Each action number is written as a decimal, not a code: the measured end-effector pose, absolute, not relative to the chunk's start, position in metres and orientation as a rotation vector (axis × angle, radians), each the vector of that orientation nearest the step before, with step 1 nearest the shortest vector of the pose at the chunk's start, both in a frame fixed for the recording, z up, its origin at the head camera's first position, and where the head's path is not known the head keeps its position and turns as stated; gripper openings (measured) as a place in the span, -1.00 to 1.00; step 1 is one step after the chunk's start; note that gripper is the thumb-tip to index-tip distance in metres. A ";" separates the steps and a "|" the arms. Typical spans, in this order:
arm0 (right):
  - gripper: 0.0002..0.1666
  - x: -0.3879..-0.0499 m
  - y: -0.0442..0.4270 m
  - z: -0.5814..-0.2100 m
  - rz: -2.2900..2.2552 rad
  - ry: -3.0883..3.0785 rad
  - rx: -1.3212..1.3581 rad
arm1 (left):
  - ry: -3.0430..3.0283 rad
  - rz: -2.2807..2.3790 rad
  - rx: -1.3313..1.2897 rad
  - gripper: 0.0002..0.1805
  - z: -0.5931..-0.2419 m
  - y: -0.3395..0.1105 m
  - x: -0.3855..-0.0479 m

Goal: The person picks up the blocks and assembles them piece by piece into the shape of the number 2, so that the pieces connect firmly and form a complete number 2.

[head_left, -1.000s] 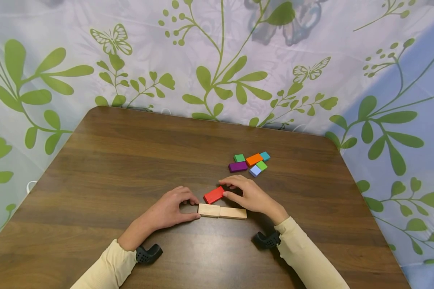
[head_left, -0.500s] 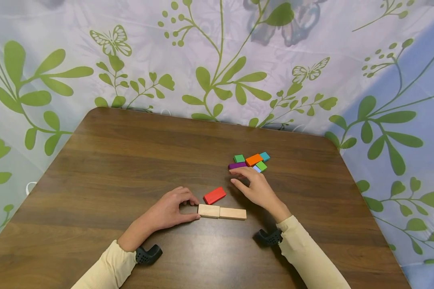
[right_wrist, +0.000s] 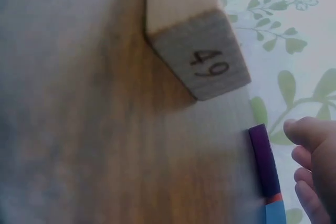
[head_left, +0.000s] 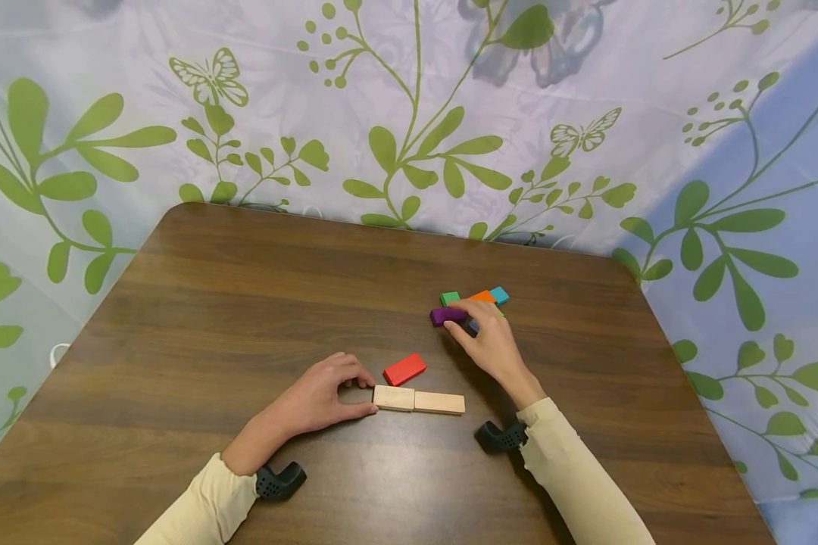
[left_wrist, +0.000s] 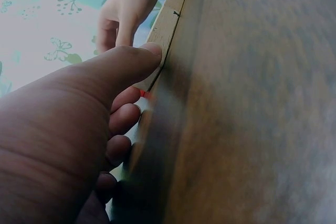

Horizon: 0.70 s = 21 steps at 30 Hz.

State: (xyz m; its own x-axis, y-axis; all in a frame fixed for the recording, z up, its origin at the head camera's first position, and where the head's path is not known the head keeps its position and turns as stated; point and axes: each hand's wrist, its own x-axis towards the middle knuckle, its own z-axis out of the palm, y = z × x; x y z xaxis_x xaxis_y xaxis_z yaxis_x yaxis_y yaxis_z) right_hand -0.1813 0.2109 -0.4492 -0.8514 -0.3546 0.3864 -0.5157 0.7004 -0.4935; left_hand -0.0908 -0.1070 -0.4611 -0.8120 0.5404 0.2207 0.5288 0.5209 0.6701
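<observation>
Two plain wooden blocks lie end to end in a row: the left one [head_left: 394, 397] and the right one [head_left: 439, 403]. My left hand [head_left: 323, 393] pinches the row's left end between thumb and fingers; in the left wrist view the thumb [left_wrist: 149, 56] lies along the wood. Just behind the row, a red block [head_left: 405, 369] sits at a slant. My right hand [head_left: 491, 341] hovers with bent fingers at a purple block [head_left: 441, 316], and seems apart from it in the right wrist view. The number 49 marks one wooden block's end [right_wrist: 210, 61].
Around the purple block are a green block [head_left: 449, 298], an orange block [head_left: 482, 296] and a teal block [head_left: 499, 294]. A pale blue block [head_left: 473, 326] is mostly hidden under my right hand. A leaf-patterned cloth [head_left: 259, 98] hangs behind the brown table [head_left: 245, 288].
My right hand has left the red block and moved back and right to the coloured blocks. The left hand and the wooden row stay in place.
</observation>
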 end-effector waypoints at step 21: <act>-0.48 -0.186 0.220 -0.475 0.874 -2.628 0.586 | 2.719 1.176 0.941 -0.74 -0.462 -0.107 -0.091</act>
State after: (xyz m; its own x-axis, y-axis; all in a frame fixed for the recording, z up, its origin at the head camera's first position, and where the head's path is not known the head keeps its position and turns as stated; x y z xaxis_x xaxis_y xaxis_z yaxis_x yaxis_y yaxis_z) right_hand -0.1864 0.2199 -0.4751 -0.8683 -0.2808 0.4088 -0.4697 0.7304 -0.4959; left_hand -0.0908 -0.1072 -0.4616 -0.8162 0.5422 0.1995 0.5167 0.5307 0.6718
